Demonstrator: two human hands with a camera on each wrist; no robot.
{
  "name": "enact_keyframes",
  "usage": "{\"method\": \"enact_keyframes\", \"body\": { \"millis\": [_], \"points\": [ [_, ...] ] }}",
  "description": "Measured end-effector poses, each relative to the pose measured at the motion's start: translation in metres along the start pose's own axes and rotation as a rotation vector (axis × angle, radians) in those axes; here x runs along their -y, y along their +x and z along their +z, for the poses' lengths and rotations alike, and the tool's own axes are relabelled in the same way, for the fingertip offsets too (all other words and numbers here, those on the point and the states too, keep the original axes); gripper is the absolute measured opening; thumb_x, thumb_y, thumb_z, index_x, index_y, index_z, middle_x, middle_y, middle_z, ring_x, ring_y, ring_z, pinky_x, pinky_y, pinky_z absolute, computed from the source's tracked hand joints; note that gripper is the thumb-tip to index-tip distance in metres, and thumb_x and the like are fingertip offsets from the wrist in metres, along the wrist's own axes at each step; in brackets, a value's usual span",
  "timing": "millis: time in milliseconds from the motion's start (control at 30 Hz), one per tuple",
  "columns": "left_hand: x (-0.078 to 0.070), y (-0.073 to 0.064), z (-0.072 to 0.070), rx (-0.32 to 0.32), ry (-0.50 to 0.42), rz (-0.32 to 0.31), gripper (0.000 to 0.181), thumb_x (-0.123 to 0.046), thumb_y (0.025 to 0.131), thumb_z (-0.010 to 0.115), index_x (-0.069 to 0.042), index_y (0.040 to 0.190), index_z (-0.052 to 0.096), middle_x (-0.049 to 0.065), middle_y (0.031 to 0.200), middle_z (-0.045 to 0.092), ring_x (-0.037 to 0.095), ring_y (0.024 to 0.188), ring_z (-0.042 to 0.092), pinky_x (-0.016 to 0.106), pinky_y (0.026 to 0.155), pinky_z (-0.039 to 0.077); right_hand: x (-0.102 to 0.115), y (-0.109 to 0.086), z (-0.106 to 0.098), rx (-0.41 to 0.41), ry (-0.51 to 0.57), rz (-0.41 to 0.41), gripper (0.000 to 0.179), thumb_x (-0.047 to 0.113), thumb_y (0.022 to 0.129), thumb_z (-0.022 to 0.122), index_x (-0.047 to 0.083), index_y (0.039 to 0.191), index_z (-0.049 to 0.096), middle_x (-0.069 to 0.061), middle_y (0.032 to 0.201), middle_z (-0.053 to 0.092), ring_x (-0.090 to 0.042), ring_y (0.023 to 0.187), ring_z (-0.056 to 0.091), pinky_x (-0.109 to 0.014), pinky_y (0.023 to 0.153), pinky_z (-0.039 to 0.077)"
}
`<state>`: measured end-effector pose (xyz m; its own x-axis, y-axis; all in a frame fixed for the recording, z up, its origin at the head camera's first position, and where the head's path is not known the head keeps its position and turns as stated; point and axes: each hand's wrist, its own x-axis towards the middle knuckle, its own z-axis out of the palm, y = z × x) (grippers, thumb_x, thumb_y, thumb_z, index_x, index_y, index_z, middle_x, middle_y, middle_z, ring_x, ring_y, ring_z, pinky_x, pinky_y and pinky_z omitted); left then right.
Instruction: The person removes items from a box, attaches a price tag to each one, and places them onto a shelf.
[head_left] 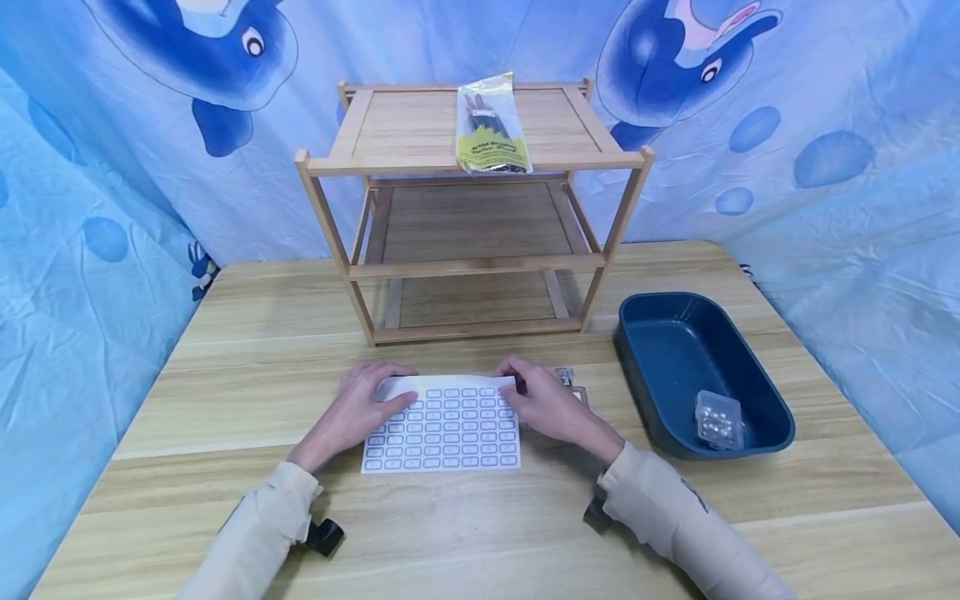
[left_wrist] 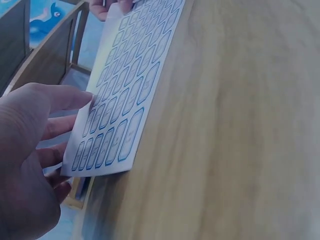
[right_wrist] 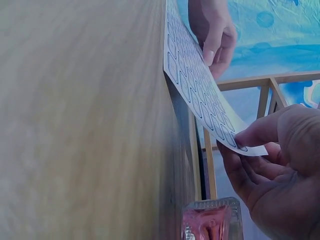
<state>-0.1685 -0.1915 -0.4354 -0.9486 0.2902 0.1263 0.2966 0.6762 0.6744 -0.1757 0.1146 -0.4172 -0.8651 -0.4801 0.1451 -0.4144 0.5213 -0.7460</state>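
A white sheet of labels (head_left: 450, 437), printed with rows of blue-outlined boxes, is held between both hands above the wooden table. My left hand (head_left: 363, 407) pinches its far left edge, thumb on top and the other fingers underneath. At the far right corner, my right hand (head_left: 549, 405) pinches the sheet between thumb and fingers. The sheet (right_wrist: 200, 95) bends in the right wrist view, its near edge low over the tabletop. Just beyond my right hand is a clear container with pink in it (right_wrist: 210, 222), partly hidden by that hand in the head view.
A three-tier wooden rack (head_left: 476, 271) stands at the back, with a packet of artist brushes (head_left: 493, 125) on its top shelf. To the right sits a dark blue basin (head_left: 667, 333) holding a small clear box (head_left: 718, 419). Blue dolphin-print curtains (head_left: 825, 217) surround the table.
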Motion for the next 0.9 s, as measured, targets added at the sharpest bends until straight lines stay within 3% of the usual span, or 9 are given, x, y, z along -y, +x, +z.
{"method": "enact_keyframes", "body": {
  "millis": [267, 400, 633, 900],
  "points": [
    [-0.0081, 0.0035, 0.004, 0.006, -0.036, 0.025, 0.037, -0.02, 0.097, 0.073, -0.008, 0.132, 0.068, 0.016, 0.137, 0.063, 0.044, 0.137, 0.045, 0.067, 0.116, 0.015, 0.0005, -0.0005, -0.0014, -0.007, 0.008, 0.008, 0.018, -0.001, 0.1, 0.062, 0.007, 0.115, 0.063, -0.003, 0.1, 0.065, -0.014, 0.086, 0.061, -0.031, 0.073, 0.053],
    [-0.0092, 0.0046, 0.0052, 0.02, -0.072, -0.005, 0.036, -0.019, 0.098, 0.072, -0.006, 0.132, 0.068, 0.017, 0.136, 0.063, 0.044, 0.137, 0.045, 0.068, 0.115, 0.021, 0.0006, -0.0009, -0.0018, -0.013, 0.014, 0.01, 0.017, 0.0, 0.1, 0.063, 0.006, 0.116, 0.063, -0.002, 0.101, 0.065, -0.015, 0.088, 0.062, -0.032, 0.076, 0.054],
    [-0.009, 0.0057, 0.006, 0.028, -0.125, -0.004, 0.015, -0.015, 0.099, 0.07, -0.004, 0.108, 0.074, 0.007, 0.11, 0.069, 0.031, 0.111, 0.06, 0.053, 0.101, 0.043, -0.0003, -0.0015, -0.002, -0.023, 0.01, 0.005, 0.018, 0.001, 0.1, 0.063, 0.007, 0.117, 0.063, -0.002, 0.1, 0.065, -0.014, 0.088, 0.063, -0.032, 0.077, 0.054],
    [-0.0078, 0.0077, 0.0026, 0.084, -0.195, -0.001, 0.009, -0.014, 0.099, 0.069, -0.008, 0.105, 0.072, 0.0, 0.096, 0.069, 0.018, 0.091, 0.062, 0.041, 0.088, 0.046, -0.0022, -0.0037, -0.0021, -0.027, 0.014, -0.031, 0.017, 0.002, 0.099, 0.064, 0.006, 0.116, 0.064, -0.004, 0.099, 0.065, -0.014, 0.086, 0.062, -0.031, 0.074, 0.053]
  ]
}}
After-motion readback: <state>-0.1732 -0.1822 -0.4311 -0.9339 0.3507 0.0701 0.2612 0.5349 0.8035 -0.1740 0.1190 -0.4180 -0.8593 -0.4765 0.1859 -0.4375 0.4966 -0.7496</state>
